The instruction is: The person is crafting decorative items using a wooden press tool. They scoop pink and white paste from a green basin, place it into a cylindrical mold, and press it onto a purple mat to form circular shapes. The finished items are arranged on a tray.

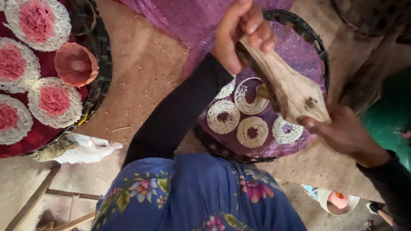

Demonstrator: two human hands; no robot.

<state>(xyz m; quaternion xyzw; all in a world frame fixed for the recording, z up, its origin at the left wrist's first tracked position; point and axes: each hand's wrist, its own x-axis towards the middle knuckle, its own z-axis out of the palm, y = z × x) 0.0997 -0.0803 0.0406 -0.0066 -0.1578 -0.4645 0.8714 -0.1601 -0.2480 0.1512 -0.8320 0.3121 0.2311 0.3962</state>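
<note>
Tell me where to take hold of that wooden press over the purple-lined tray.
Take the wooden press at its two ends, as the hands do now: left hand around the narrow handle from above, right hand under the wide end from the side. The long tapered shape suits a two-ended grip.

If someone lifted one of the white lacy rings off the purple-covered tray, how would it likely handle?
Each white lacy ring is a loose mesh of thin strands with a hole in the middle, so it would probably sag and tear easily. It looks very light for its size. Lying flat on the purple cloth, it seems unlikely to roll.

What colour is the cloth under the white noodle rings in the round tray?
The cloth is purple and slightly glittery, seen in the head view.
</note>
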